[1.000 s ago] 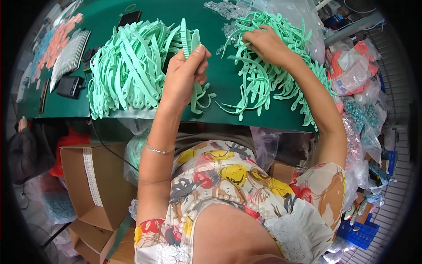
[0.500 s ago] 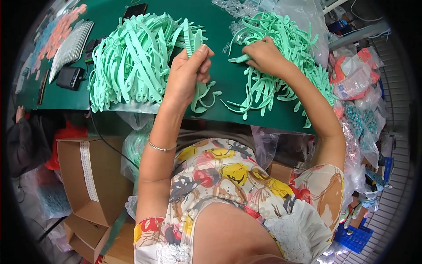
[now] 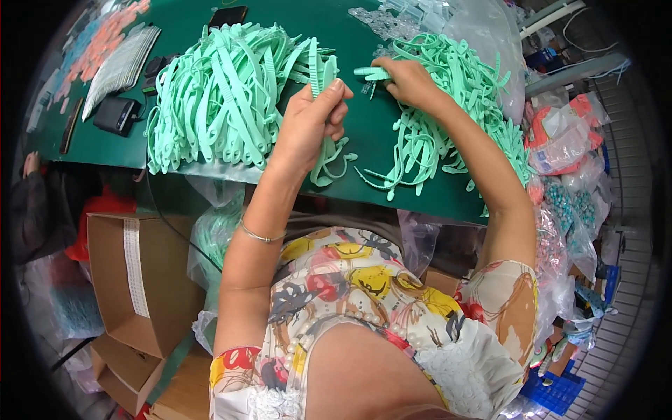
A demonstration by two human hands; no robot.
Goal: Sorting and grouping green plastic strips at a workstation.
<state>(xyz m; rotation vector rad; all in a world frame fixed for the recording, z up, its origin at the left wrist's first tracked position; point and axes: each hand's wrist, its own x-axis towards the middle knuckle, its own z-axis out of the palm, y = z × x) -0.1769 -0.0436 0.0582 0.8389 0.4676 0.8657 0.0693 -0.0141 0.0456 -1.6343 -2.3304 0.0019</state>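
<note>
My left hand point(image 3: 313, 122) is closed round a small bundle of mint-green ridged straps point(image 3: 315, 66), whose flat ends stand up above my thumb while thinner tails hang below the fist. My right hand point(image 3: 411, 84) pinches another mint-green strap point(image 3: 369, 72), its ridged end pointing left toward the bundle. Beneath and behind the right hand spreads a loose, tangled heap of the same straps point(image 3: 455, 91). A denser, more aligned pile of straps point(image 3: 217, 98) lies left of my left hand, some draping toward the table's front edge.
The green table point(image 3: 364, 136) carries small clear plastic pieces point(image 3: 388, 24), a dark phone point(image 3: 228, 16), a black box-shaped device point(image 3: 115, 115) and coral pieces point(image 3: 98, 52). Open cardboard boxes point(image 3: 115, 280) stand below left. Bagged goods point(image 3: 560, 133) crowd the right. Another person's sleeve point(image 3: 28, 210) shows far left.
My right hand has drawn left and slightly away from the loose heap with a strap in its fingers. My left hand keeps its bundle, and the whole view has shifted a little.
</note>
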